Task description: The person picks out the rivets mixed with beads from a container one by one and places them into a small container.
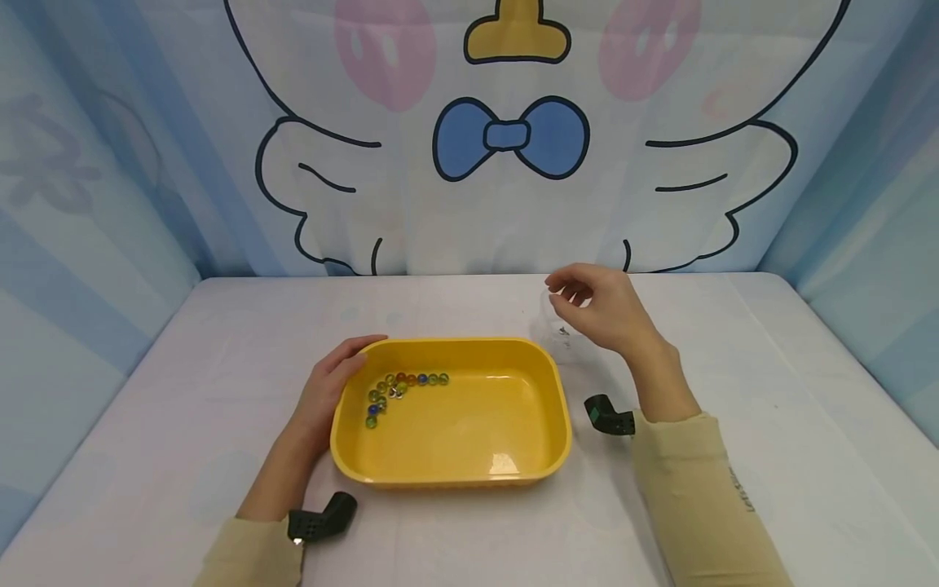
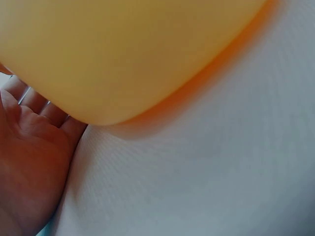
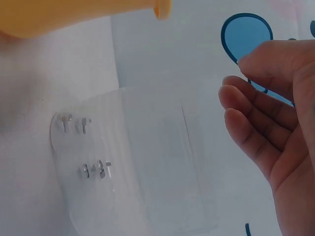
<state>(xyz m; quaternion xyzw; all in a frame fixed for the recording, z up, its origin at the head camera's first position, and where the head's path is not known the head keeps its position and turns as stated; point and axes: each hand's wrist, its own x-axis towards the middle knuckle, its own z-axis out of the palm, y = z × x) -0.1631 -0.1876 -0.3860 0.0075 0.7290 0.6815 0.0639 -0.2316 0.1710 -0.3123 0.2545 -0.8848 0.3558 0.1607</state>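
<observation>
head view: our left hand (image 1: 330, 390), straight-fingered, touching tray (image 1: 469, 444); our right hand (image 1: 603, 310), loosely curved, nothing seen held, by cup (image 3: 135, 172), table's (image 1: 469, 534) far edge; we'd best pinch bits (image 3: 101, 169) singly.

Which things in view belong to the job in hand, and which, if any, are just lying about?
Likely in the job:
- tray
- marbles
- clear container
- metal bits
- left hand
- right hand

Seemingly just surroundings:
- table
- backdrop
- wrist cameras

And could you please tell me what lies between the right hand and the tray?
A clear cup with small metal pieces in it lies between right hand and tray, seen in the head view.
</observation>
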